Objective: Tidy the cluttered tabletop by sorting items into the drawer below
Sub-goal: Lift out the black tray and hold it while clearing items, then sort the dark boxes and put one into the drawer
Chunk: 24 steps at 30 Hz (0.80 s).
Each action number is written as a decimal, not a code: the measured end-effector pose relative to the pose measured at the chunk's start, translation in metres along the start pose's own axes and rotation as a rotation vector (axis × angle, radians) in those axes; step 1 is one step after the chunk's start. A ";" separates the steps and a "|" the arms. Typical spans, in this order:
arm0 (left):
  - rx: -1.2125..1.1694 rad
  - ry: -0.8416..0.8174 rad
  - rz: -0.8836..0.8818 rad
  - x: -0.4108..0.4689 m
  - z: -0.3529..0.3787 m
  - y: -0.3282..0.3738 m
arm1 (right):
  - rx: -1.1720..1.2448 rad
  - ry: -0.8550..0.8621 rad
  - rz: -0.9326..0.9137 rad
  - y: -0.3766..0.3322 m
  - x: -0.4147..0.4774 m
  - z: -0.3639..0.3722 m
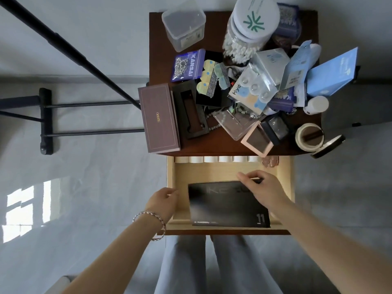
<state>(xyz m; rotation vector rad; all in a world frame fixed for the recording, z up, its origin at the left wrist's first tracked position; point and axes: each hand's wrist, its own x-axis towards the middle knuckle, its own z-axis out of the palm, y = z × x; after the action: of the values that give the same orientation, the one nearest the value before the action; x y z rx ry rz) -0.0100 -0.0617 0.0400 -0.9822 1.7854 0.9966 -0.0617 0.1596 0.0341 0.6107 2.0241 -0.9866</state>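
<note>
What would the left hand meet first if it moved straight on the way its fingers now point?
The left hand would probably meet the black booklet lying in the drawer; its height above them is unclear.

light: soft daylight, dimmish | glare: window patch on floor (27, 209), left | shadow: surface (220, 145) dark, drawer (212, 172) back brighter | blur: box (222, 204) print smeared | edges: fisheye bend, corners soft

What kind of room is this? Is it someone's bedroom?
Probably a bedroom at home. It looks like a small wooden bedside table with its drawer pulled open, and the top is piled with a jar of cotton swabs and contact lens packs.
</note>
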 end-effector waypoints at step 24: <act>0.003 0.059 0.025 0.096 0.011 -0.035 | -0.799 -0.110 -0.023 0.068 0.091 0.138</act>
<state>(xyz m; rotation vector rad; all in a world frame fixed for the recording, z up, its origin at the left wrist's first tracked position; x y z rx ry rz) -0.0074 -0.0859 -0.0597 -0.9987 1.8510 0.9901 -0.0069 0.0946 -0.1227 0.0935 2.1017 -0.1571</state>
